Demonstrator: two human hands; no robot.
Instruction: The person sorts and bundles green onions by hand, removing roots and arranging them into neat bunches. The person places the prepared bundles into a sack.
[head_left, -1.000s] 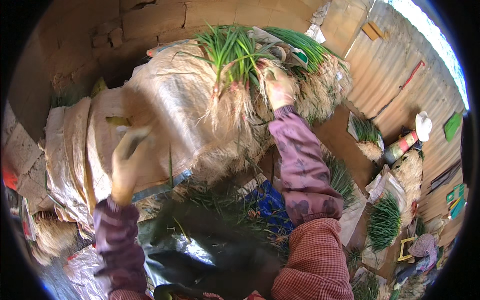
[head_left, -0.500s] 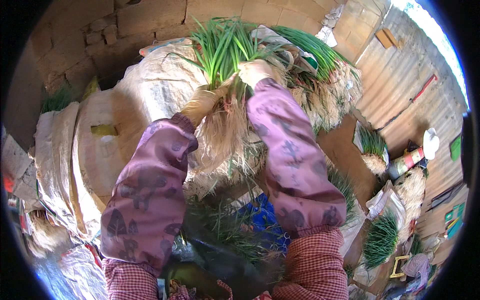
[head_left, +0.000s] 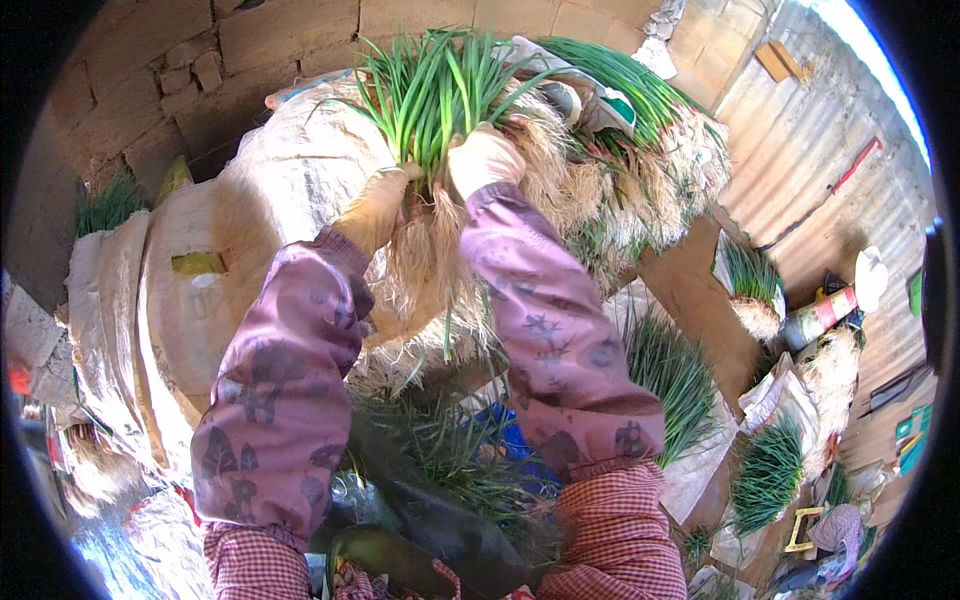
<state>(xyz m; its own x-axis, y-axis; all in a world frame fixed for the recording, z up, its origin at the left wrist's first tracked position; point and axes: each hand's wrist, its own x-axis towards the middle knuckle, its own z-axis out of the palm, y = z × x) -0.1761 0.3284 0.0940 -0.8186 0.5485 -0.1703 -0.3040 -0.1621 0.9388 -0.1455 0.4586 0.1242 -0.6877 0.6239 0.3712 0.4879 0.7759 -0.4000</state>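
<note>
A bunch of spring onions [head_left: 425,100], green leaves fanned upward and long pale roots hanging down, is between my hands at the top of a large pale woven sack [head_left: 290,160]. My gloved left hand [head_left: 374,208] closes on the left side of the bunch, where the leaves meet the roots. On the right side my gloved right hand [head_left: 486,160] grips it at the same height, back of the hand toward me. The fingertips of both are partly hidden. Just to the right lies a thick pile of more spring onions [head_left: 640,100], roots hanging toward me.
A block wall [head_left: 290,40] rises behind the sack, and corrugated sheeting [head_left: 820,150] stands at the right. Bundles of spring onions [head_left: 670,385] lie on pale sacking on the right-hand floor. Loose green leaves [head_left: 450,450] and a blue sheet [head_left: 535,465] lie below my arms.
Both my hands have shifted a little to the left with the bunch, whose leaves now show fuller. My right forearm has moved left, uncovering more of a floor bundle. The view has shifted slightly.
</note>
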